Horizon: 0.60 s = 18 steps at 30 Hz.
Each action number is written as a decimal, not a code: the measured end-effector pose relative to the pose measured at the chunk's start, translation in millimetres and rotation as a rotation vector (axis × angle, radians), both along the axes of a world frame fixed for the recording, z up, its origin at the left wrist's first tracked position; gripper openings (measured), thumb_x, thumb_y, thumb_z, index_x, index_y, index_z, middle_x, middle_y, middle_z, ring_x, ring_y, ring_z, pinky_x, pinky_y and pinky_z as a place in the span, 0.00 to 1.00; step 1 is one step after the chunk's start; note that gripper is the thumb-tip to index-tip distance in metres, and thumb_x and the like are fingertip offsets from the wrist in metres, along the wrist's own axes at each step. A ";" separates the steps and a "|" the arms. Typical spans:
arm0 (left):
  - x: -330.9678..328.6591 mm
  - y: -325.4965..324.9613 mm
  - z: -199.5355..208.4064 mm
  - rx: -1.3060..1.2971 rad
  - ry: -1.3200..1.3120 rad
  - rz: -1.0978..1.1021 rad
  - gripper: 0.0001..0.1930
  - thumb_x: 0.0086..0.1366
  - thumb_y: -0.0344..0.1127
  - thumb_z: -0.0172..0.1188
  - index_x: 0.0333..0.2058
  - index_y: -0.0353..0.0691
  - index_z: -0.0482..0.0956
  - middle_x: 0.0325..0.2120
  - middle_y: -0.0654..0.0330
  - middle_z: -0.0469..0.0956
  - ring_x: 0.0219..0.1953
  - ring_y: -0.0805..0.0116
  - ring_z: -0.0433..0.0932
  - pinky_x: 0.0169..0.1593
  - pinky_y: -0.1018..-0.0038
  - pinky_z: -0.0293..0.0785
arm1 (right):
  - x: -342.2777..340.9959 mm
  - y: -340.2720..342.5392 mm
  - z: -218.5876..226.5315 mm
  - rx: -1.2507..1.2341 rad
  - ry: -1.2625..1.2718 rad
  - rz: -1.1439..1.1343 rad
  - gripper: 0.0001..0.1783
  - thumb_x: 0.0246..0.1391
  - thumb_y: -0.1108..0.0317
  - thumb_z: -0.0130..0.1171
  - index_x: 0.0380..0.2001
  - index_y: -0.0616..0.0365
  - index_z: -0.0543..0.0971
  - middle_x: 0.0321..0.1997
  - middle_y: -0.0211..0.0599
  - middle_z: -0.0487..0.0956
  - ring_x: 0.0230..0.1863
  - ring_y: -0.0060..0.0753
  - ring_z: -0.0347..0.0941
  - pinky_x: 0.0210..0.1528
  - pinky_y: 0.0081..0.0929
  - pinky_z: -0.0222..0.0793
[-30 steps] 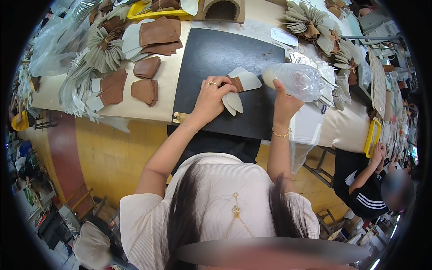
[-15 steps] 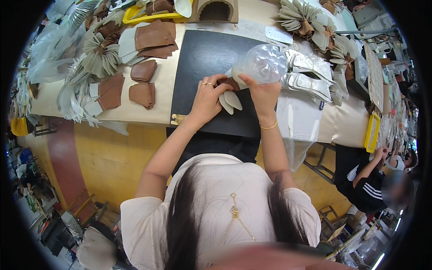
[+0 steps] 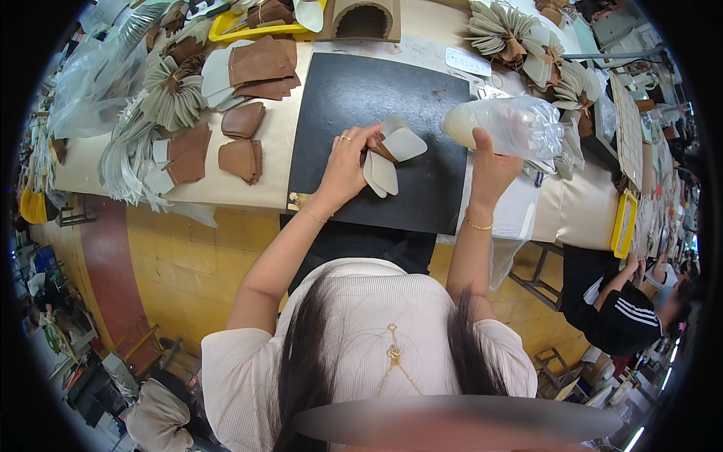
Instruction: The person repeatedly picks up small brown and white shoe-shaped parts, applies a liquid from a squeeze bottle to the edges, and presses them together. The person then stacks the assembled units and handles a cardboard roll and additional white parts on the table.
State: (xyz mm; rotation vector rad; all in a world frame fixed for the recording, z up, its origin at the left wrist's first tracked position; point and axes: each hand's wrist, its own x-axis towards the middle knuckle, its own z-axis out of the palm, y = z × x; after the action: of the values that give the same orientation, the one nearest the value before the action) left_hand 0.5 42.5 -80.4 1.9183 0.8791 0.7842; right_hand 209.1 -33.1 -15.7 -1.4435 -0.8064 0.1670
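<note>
My right hand point(image 3: 493, 169) is wrapped round a clear plastic bottle point(image 3: 520, 126) with pale liquid toward its left end. The bottle lies tilted nearly flat in the air, over the right part of the black mat point(image 3: 316, 113). My left hand point(image 3: 346, 162) is closed on a small bundle of leather pieces point(image 3: 385, 148), brown in the middle with pale rounded ends fanned out. Its fingertips are partly hidden by the bundle. Pale flaps point(image 3: 380, 175) of the bundle point down toward me on the mat.
Stacks of brown leather pieces point(image 3: 241, 162) lie left of the mat, beside fanned pale bundles point(image 3: 169, 90). A yellow tray point(image 3: 233, 34) and a brown arched box point(image 3: 360, 20) stand at the back. Pale bundles point(image 3: 501, 34) sit back right. A co-worker point(image 3: 621, 313) sits at right.
The bottle has moved right and away from the leather bundle with my right hand, tipping from upright-looking to nearly flat. My left hand stays at the bundle, whose pale ends now show more.
</note>
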 end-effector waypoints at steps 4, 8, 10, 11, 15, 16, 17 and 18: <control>-3.0 -1.1 2.9 0.144 0.124 -0.072 0.12 0.48 0.28 0.67 0.34 0.45 0.82 0.44 0.64 0.76 0.48 0.60 0.71 0.54 0.67 0.62 | -3.6 -3.9 7.5 0.102 0.048 0.036 0.41 0.44 0.59 0.75 0.56 0.71 0.68 0.54 0.44 0.74 0.53 0.33 0.72 0.58 0.30 0.68; -3.5 -0.4 4.4 0.211 0.125 -0.129 0.12 0.47 0.29 0.67 0.34 0.46 0.82 0.49 0.65 0.75 0.50 0.61 0.70 0.57 0.66 0.61 | -10.6 -3.9 1.0 0.251 0.156 0.092 0.36 0.40 0.70 0.77 0.52 0.69 0.71 0.47 0.41 0.76 0.48 0.30 0.74 0.51 0.29 0.73; -2.9 -0.2 4.8 0.222 0.119 -0.126 0.11 0.48 0.28 0.67 0.33 0.46 0.82 0.48 0.66 0.75 0.49 0.62 0.70 0.56 0.67 0.61 | -19.6 -3.5 -7.2 0.278 0.206 0.144 0.34 0.40 0.70 0.77 0.50 0.68 0.73 0.46 0.39 0.78 0.46 0.28 0.75 0.49 0.29 0.74; -2.6 -0.4 4.9 0.234 0.111 -0.121 0.10 0.48 0.28 0.66 0.32 0.47 0.81 0.47 0.66 0.75 0.48 0.63 0.70 0.53 0.67 0.61 | -24.8 -5.3 -11.3 0.158 0.180 0.185 0.36 0.40 0.67 0.78 0.51 0.68 0.72 0.48 0.40 0.77 0.48 0.30 0.74 0.51 0.30 0.73; -4.8 -0.7 5.4 0.158 0.054 -0.092 0.09 0.49 0.28 0.66 0.31 0.47 0.81 0.42 0.65 0.74 0.47 0.63 0.71 0.52 0.68 0.62 | -41.9 -8.6 -26.0 -0.144 -0.116 0.353 0.38 0.39 0.65 0.78 0.53 0.65 0.71 0.50 0.40 0.76 0.50 0.32 0.74 0.53 0.32 0.71; -5.6 -0.5 5.4 0.166 0.066 -0.095 0.10 0.49 0.28 0.66 0.32 0.46 0.81 0.42 0.64 0.74 0.47 0.62 0.71 0.52 0.68 0.63 | -43.2 -9.0 -27.7 -0.168 -0.249 0.400 0.38 0.38 0.66 0.78 0.52 0.64 0.72 0.50 0.39 0.77 0.49 0.32 0.74 0.52 0.32 0.71; -6.4 -0.1 5.5 0.179 0.072 -0.097 0.11 0.49 0.28 0.66 0.33 0.45 0.82 0.42 0.64 0.73 0.47 0.61 0.70 0.52 0.68 0.63 | -39.3 -5.8 -27.8 -0.184 -0.451 0.403 0.32 0.38 0.67 0.78 0.48 0.62 0.76 0.48 0.36 0.78 0.49 0.29 0.74 0.50 0.31 0.71; -7.2 0.3 5.6 0.192 0.078 -0.098 0.11 0.49 0.28 0.67 0.34 0.44 0.82 0.42 0.63 0.73 0.47 0.60 0.70 0.53 0.68 0.64 | -37.1 -3.2 -27.5 -0.156 -0.421 0.323 0.30 0.39 0.68 0.78 0.46 0.63 0.77 0.46 0.37 0.79 0.48 0.30 0.75 0.49 0.31 0.72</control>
State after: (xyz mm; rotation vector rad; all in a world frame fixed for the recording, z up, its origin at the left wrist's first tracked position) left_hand -6.7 42.9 -74.8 2.1561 0.7731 0.7623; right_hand 172.0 -36.3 -43.2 -1.5086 -1.3984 0.1764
